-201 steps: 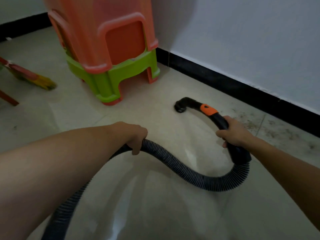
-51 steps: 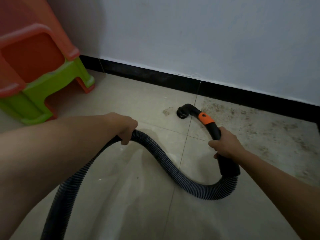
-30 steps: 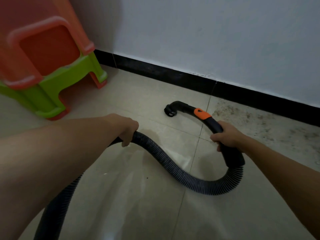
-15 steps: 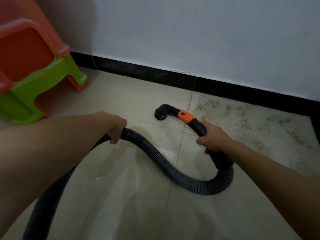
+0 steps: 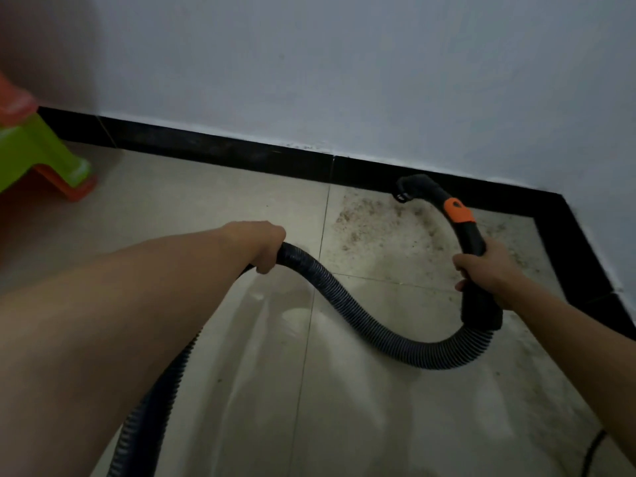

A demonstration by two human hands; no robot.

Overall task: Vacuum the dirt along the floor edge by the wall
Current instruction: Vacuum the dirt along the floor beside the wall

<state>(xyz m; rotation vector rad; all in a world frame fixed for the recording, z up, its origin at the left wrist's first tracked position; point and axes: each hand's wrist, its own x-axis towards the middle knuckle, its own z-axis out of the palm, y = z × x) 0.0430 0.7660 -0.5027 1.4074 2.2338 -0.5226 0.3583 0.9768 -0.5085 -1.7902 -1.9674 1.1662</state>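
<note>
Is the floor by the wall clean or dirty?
Dirty. Brown specks of dirt cover the floor tile below the black baseboard, around the vacuum nozzle.

glossy beige tiled floor (image 5: 344,407), pale grout lines crossing. brown speckled dirt patch (image 5: 371,225) on tile beside black skirting strip (image 5: 213,149), spreading toward right corner. stacked green and orange plastic stools (image 5: 38,156) standing far left. thin black cable (image 5: 595,449) lower right.

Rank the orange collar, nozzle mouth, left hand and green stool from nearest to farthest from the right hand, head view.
From the right hand, holding the vacuum wand:
1. orange collar, just above the hand.
2. nozzle mouth, farther up and left.
3. left hand, far to the left, holding the hose.
4. green stool, far left edge.
</note>
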